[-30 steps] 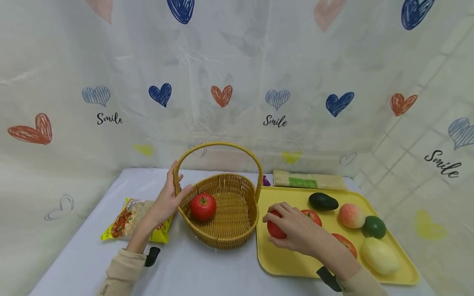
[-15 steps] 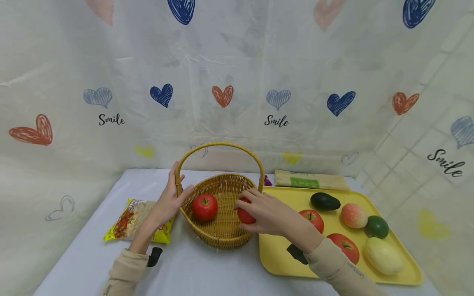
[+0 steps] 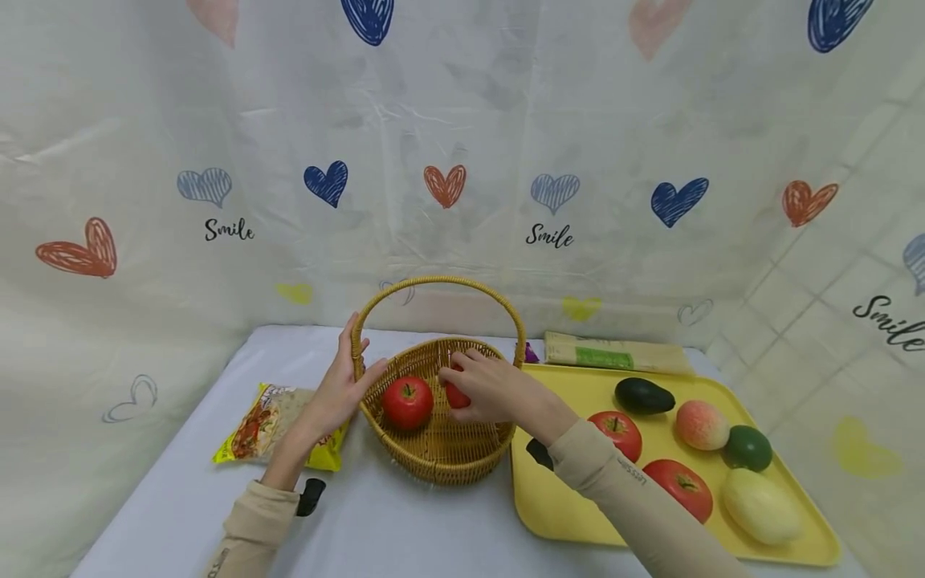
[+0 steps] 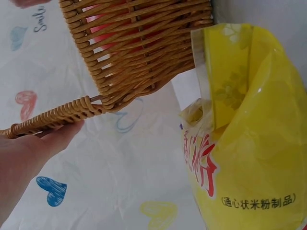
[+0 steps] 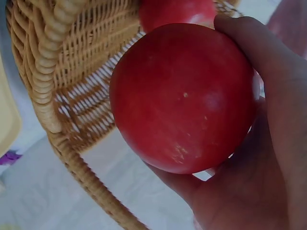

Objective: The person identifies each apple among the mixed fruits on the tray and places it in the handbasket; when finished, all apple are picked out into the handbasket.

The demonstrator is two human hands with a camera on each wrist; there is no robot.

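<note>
A wicker basket point(image 3: 437, 472) with an arched handle point(image 3: 442, 281) stands mid-table. My left hand point(image 3: 336, 397) holds the handle's left base, with the thumb in front and fingertips showing past it. Inside the basket, at its left, sits a red apple point(image 3: 408, 403). My right hand point(image 3: 495, 391) grips a second red apple point(image 5: 182, 100) within the basket opening, just right of the first. In the head view the hand covers most of that apple. The right wrist view shows thumb and fingers around it; whether it touches the basket floor, I cannot tell.
Right of the basket lies a yellow tray point(image 3: 556, 510) with two apples point(image 3: 679, 488), a dark avocado point(image 3: 645, 396), a peach point(image 3: 702, 425), a green fruit point(image 3: 748, 448) and a pale yellow fruit point(image 3: 762, 507). A yellow food packet point(image 3: 275, 425) lies left; a beige packet point(image 3: 617, 353) lies behind the tray.
My right hand has carried the apple from the tray leftward into the basket opening. The left hand stays on the handle. The view has shifted slightly.
</note>
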